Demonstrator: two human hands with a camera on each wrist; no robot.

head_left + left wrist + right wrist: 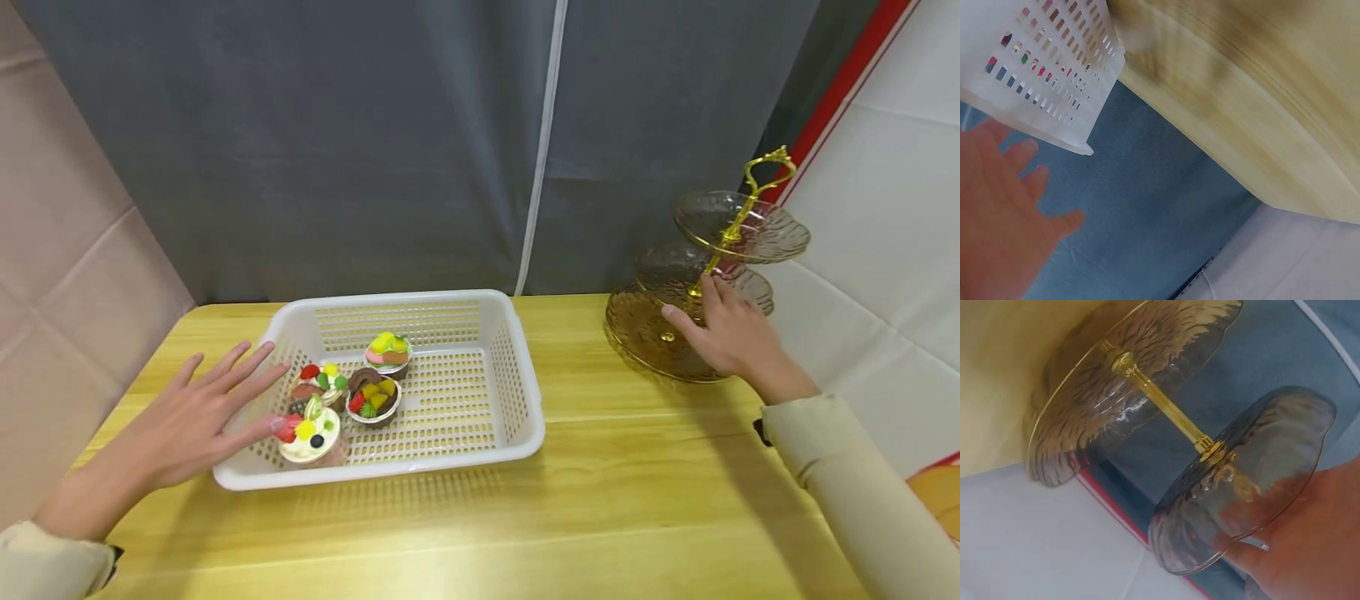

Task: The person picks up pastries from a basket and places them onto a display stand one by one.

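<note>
Left hand (pixel 202 415): fingers spread wide, nothing held; thumb tip at the strawberry of the cream-topped cupcake (pixel 318 442), contact unclear. Palm down, reaching in from the left over the rim of the white basket (pixel 390 470), which contains four cupcakes. Right hand (pixel 735 335): thumb and index apart, no object gripped; forearm angled inward, hand at the tiered stand (pixel 714 262), touch cannot be told. Stand sits upright on the wooden table (pixel 585 492), right of basket.
</note>
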